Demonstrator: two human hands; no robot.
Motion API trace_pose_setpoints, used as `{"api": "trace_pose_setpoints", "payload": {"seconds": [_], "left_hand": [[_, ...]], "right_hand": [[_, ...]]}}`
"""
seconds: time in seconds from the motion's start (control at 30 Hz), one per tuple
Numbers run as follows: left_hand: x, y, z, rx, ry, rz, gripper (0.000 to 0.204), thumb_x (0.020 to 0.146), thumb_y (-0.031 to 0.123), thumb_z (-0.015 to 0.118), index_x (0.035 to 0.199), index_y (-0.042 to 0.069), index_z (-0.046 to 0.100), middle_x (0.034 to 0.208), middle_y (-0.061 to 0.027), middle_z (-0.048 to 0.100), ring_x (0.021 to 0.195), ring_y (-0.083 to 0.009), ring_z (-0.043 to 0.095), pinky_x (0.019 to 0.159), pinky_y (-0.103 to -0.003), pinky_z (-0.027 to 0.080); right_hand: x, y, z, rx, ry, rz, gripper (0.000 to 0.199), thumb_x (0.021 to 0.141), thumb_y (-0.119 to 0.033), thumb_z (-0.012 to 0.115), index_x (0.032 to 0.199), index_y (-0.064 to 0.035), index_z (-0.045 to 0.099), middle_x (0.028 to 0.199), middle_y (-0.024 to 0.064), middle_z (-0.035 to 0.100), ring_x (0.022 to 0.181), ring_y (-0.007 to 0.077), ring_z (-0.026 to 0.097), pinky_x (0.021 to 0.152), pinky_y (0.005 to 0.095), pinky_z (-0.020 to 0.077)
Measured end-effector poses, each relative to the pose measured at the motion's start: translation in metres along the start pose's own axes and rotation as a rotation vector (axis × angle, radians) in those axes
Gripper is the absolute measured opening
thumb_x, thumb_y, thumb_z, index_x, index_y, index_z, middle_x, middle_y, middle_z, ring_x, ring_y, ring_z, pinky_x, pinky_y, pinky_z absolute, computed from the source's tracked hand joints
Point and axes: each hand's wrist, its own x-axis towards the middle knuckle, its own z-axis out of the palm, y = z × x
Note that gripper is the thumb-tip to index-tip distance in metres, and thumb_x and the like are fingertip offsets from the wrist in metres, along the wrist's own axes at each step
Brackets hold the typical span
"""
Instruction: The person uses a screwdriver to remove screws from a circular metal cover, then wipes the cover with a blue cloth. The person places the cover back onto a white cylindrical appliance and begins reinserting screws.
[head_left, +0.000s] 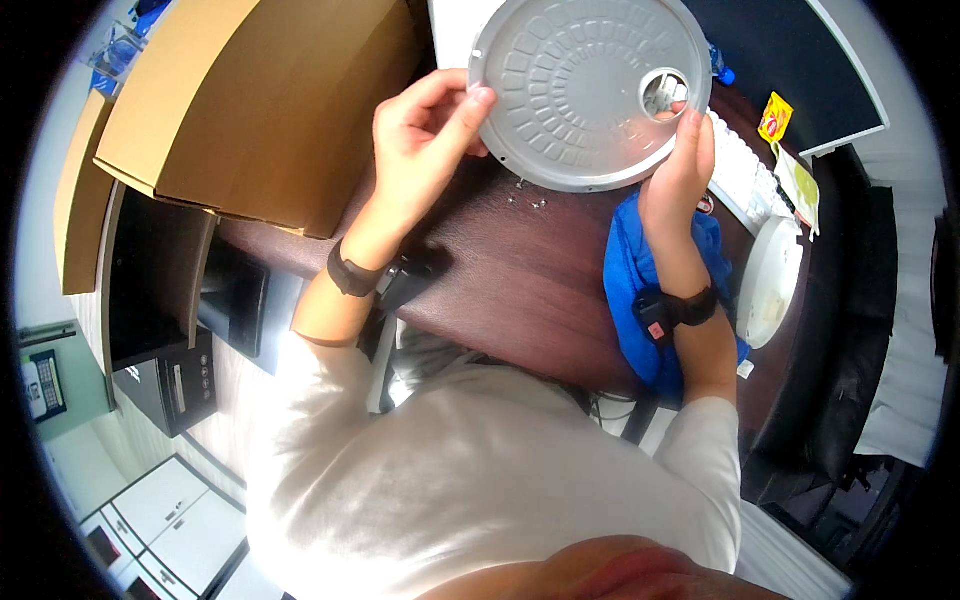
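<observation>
A round grey metal plate (575,110) with an embossed ring pattern is held up above the far part of the table. My left hand (425,140) pinches its left rim between thumb and fingers. On the other side, my right hand (680,185) grips the right rim beside a round hole. Through that hole a fingertip and something white show. Small shiny bits, perhaps screws (540,204), lie on the table under the plate. A blue cloth (630,300) lies beneath my right forearm.
The dark red-brown table (500,290) carries a large cardboard box (270,110) at left. To the right are a white round shallow cover (770,285), a white keyboard (740,165), a yellow packet (775,118) and a monitor (800,60). A black chair (830,370) stands beyond the right edge.
</observation>
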Motion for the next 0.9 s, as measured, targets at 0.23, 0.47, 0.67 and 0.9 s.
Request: {"api": "trace_pose_setpoints", "payload": {"seconds": [0.23,0.47,0.67,0.9], "left_hand": [[0.002,-0.001,-0.004,0.181,0.071,0.321,0.017,0.084,0.005,0.066,0.097,-0.005,0.064,0.082,-0.0076,0.063,0.064,-0.0111,0.059,0.056,-0.022,0.047],[0.005,-0.002,-0.011,0.307,0.163,0.457,0.013,0.081,0.000,0.066,0.092,-0.006,0.064,0.083,-0.0098,0.062,0.072,-0.0151,0.058,0.063,-0.024,0.046],[0.005,0.000,-0.014,0.370,0.111,0.460,0.010,0.080,0.001,0.067,0.088,-0.006,0.064,0.078,-0.0092,0.062,0.068,-0.0149,0.058,0.062,-0.025,0.046],[0.006,0.008,-0.012,0.515,0.018,0.476,0.009,0.078,0.008,0.068,0.080,-0.001,0.067,0.068,-0.0089,0.064,0.057,-0.0155,0.060,0.053,-0.026,0.046]], "right_hand": [[0.012,-0.013,-0.008,-0.269,-0.099,-0.260,0.018,0.093,-0.016,0.048,0.092,0.0003,0.057,0.082,0.0041,0.054,0.074,0.0097,0.049,0.067,0.0227,0.0374],[0.030,-0.037,-0.025,-0.633,-0.342,-0.537,0.014,0.087,-0.011,0.055,0.080,0.0007,0.059,0.064,0.0094,0.052,0.052,0.0172,0.050,0.050,0.0279,0.0393],[0.031,-0.039,-0.027,-0.574,-0.309,-0.533,0.013,0.089,-0.012,0.056,0.087,0.0009,0.056,0.068,0.0108,0.053,0.056,0.0196,0.053,0.053,0.0288,0.0420],[0.036,-0.025,-0.029,-0.651,-0.287,-0.523,0.013,0.090,-0.011,0.053,0.087,0.0015,0.053,0.075,0.0124,0.051,0.061,0.0228,0.054,0.055,0.0307,0.0422]]}}
